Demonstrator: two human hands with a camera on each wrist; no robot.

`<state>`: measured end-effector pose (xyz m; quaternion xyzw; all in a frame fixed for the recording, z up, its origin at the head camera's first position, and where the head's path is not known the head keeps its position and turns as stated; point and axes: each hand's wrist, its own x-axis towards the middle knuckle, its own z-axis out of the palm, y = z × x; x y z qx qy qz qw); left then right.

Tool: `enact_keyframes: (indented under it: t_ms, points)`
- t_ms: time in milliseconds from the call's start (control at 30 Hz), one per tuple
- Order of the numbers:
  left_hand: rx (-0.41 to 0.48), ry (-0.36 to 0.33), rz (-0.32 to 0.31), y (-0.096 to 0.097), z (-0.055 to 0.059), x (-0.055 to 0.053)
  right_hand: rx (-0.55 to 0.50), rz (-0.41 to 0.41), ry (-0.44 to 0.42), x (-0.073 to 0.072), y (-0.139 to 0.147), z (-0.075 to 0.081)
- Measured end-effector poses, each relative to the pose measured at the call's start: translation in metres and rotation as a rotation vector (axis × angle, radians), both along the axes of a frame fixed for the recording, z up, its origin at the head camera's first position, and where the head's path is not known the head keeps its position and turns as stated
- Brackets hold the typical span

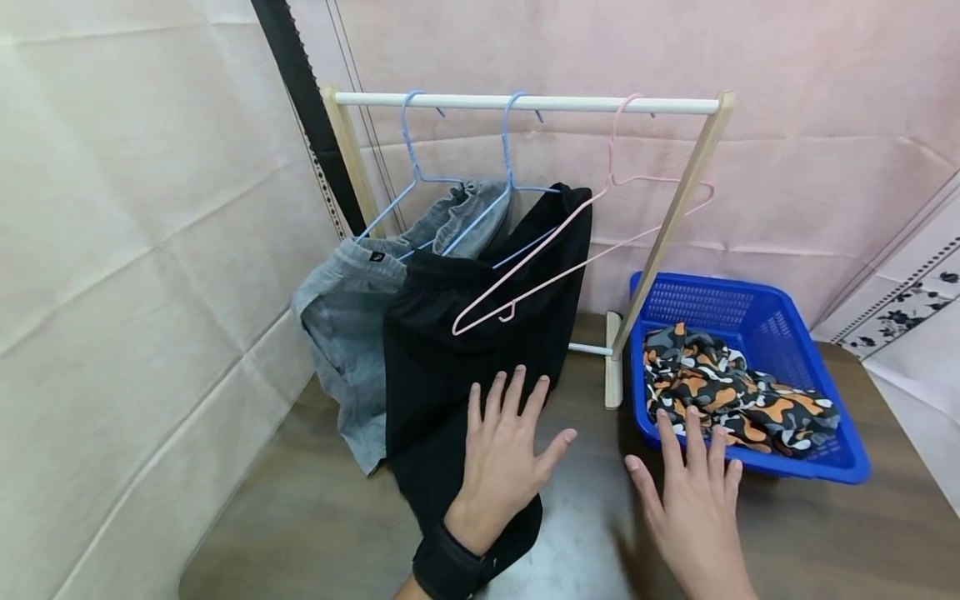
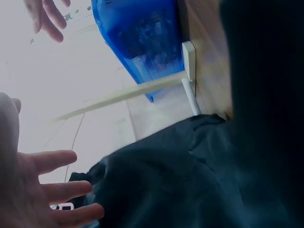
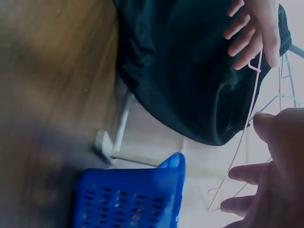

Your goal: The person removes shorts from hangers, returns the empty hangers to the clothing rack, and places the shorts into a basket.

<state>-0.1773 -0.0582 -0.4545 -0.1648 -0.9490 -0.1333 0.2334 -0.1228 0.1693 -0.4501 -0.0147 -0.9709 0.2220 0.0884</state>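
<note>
My right grip (image 1: 693,508) is open, fingers extended near the blue basket (image 1: 825,473); my left grip (image 1: 502,454) is open too, fingers spread before the black garment (image 1: 442,367). On the desk (image 1: 315,517), the basket holds a crumpled camouflage cloth (image 1: 742,396). Beyond my left, the black garment hangs from a blue hanger (image 1: 507,154) on the rack (image 1: 465,101).

Brown wood-grain desk (image 1: 330,517) carries pale wooden, white-railed clothes rack (image 1: 573,103); rectangular blue perforated plastic basket (image 1: 697,304) just beside it.
</note>
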Motion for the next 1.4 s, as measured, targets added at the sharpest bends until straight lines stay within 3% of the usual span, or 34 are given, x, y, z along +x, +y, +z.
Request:
enact_keyframes:
  t_ms: [167,267,500,733,867,1033,1400]
  points:
    - [0.012,-0.056,0.037,-0.009,-0.005,0.001,0.038,0.040,-0.005,-0.008,-0.009,0.008]
    - [0.008,-0.056,0.058,-0.012,-0.006,0.004,0.048,0.048,0.002,-0.011,-0.014,0.013]
    - [0.047,0.051,0.089,-0.019,-0.001,0.007,0.017,0.055,0.060,-0.016,-0.021,0.017]
    - [0.086,0.140,0.099,-0.027,0.003,0.003,-0.012,0.056,0.118,-0.024,-0.022,0.016]
    - [0.098,0.176,0.104,-0.030,0.006,0.001,-0.022,0.067,0.162,-0.034,-0.022,0.019]
    - [0.102,0.151,0.115,-0.032,0.006,0.000,-0.053,0.077,0.240,-0.050,-0.018,0.028]
    - [0.108,0.142,0.130,-0.033,0.003,0.002,-0.166,0.077,0.383,-0.090,-0.005,0.063]
